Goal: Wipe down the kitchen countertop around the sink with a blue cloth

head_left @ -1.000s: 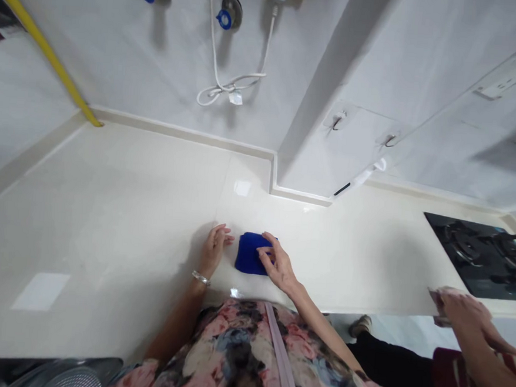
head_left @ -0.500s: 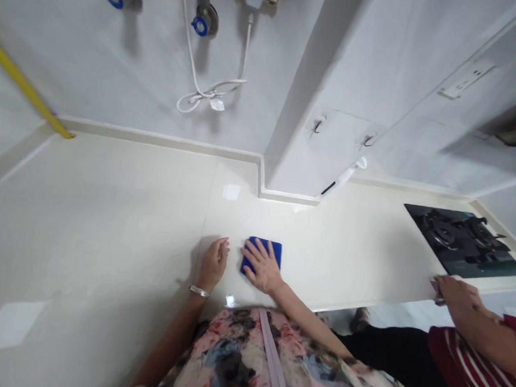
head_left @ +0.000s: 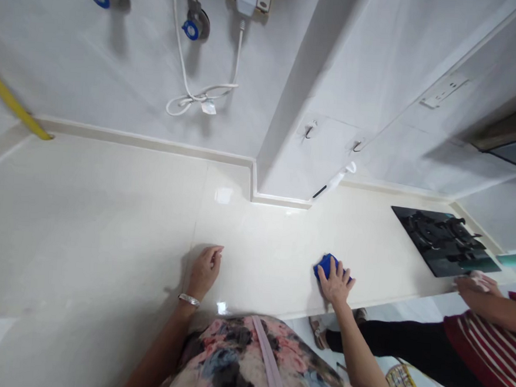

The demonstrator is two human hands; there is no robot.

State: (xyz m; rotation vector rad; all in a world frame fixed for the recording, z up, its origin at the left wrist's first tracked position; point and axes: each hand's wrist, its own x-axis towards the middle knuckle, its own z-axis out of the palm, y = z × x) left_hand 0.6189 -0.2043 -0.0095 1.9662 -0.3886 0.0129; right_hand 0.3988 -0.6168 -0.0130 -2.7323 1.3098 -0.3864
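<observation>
- Cloth [head_left: 325,264], blue, sits on countertop [head_left: 106,218] near front edge, under right hand [head_left: 336,283], which presses flat with fingers spread.
- Left hand [head_left: 204,267] open, palm on countertop, well apart.
- I see co-worker's hand [head_left: 477,283] by gas hob [head_left: 442,242].

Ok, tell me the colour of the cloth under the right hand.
Bright blue; the head view shows the cloth under the right hand.
</observation>
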